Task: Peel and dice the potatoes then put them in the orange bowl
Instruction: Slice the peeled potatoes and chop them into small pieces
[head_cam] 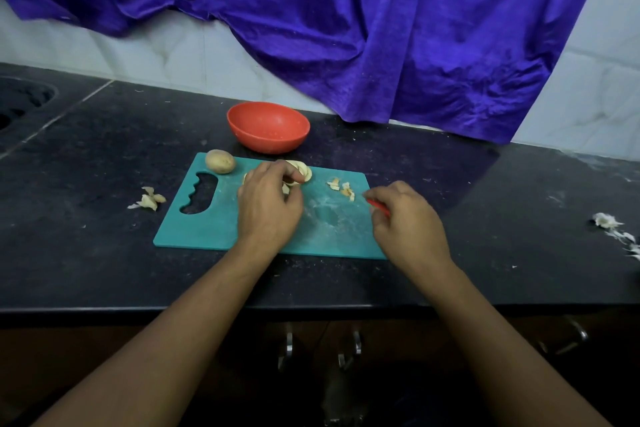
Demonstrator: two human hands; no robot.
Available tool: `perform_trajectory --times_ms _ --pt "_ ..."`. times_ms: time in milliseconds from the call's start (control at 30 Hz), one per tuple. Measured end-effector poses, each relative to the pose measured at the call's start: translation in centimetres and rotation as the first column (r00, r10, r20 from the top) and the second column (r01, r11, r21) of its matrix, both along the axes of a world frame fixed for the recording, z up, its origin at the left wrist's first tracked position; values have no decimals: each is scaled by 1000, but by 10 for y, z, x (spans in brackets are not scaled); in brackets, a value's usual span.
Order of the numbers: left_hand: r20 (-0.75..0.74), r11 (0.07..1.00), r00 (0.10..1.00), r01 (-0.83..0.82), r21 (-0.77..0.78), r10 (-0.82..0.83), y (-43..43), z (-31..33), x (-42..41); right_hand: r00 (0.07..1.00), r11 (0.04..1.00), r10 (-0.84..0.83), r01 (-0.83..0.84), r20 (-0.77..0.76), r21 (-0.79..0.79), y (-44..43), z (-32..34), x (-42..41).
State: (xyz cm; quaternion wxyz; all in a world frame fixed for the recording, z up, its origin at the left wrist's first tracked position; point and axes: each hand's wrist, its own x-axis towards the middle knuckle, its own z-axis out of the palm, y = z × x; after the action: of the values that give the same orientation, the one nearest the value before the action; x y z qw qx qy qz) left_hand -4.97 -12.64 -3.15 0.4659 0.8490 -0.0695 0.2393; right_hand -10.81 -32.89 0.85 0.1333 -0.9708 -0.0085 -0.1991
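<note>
The fingers [268, 173] of the left hand [268, 208] are curled down over a fanned stack of pale potato slices [302, 173] and pinch them against the teal cutting board [207, 229]. The slices show just past the fingertips. The fingers [381, 192] of the right hand [408, 222] are clenched round a red-handled tool [379, 206]. Only a strip of red shows from the grip, and its working end is hidden, so I cannot tell what kind of tool it is.

Between the two sets of fingers, nearer the right ones, a few small potato pieces [343, 189] lie scattered on the board. Left of the left fingers, at the board's far corner, sits a whole potato [220, 161] with its skin on, beside the board's wavy handle cut-out [199, 192].

Straight beyond the left fingers, just off the board's far edge, the orange bowl [268, 126] stands upright on the dark tabletop [104, 149]. Its inside shows bare orange with a few pale specks.

Further left of the fingers, off the board, a small heap of peel scraps [149, 199] lies on the tabletop. More pale scraps [609, 222] lie far to the right.

Behind everything a purple cloth [346, 28] hangs over the white tiled wall [138, 48].
</note>
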Motion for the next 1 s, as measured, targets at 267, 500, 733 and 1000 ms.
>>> perform_trajectory --times_ms 267,500,733,1000 --pt "23 984 999 -28 -177 32 32 5 0 966 983 -2 50 -259 178 -1 -10 6" --pt "-131 1000 991 -11 -25 8 53 3 -1 991 845 84 -17 -102 534 23 -23 21" --pt "-173 956 981 133 262 -89 56 -1 -3 996 729 64 -86 57 679 36 -43 28" --pt "-166 947 984 113 301 -65 54 -2 -1 990 726 115 -138 78 674 31 -45 36"
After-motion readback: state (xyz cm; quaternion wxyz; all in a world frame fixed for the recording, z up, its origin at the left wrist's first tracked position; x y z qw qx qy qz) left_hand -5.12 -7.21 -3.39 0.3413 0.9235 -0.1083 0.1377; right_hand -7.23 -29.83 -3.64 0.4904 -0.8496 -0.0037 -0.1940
